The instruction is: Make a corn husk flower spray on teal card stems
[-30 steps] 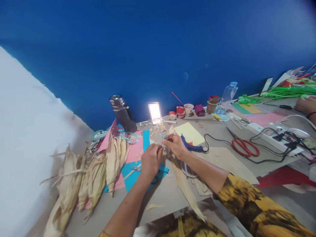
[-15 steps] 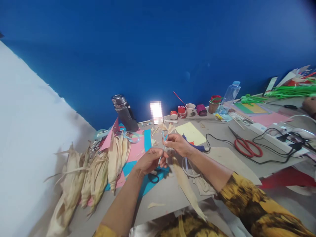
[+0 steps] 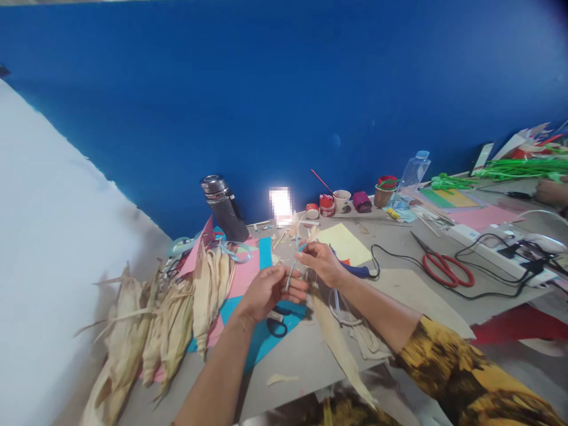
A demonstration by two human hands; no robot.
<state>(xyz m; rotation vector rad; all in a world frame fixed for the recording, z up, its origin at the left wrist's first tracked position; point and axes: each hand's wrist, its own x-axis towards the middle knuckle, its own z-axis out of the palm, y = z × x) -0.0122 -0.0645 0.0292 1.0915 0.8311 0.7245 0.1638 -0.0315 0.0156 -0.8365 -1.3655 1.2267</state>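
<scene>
My right hand (image 3: 327,264) pinches a thin stick wrapped in pale blue strip (image 3: 291,274) between thumb and fingers. Pale, frayed husk-like pieces (image 3: 296,225) show at the stick's upper end. My left hand (image 3: 268,291) is beside its lower end, palm turned up and fingers stretched out. The stick crosses in front of those fingers; whether it rests on them I cannot tell. Below the left hand, dark-handled scissors (image 3: 277,326) lie partly hidden on blue paper (image 3: 254,350). A long dried corn husk (image 3: 339,349) runs from under the right hand towards the table's front edge.
Dried corn husks (image 3: 177,322) pile up at the left, near a dark thermos (image 3: 224,210). Red-handled scissors (image 3: 444,269), a power strip (image 3: 528,269) and a blue glue gun (image 3: 355,270) with its cord lie right. Another person's hand (image 3: 552,192) shows at the far right.
My left fingers have loosened from the lower part of the stick and spread out. My right hand still pinches the stick, almost in the same place. The view has shifted slightly.
</scene>
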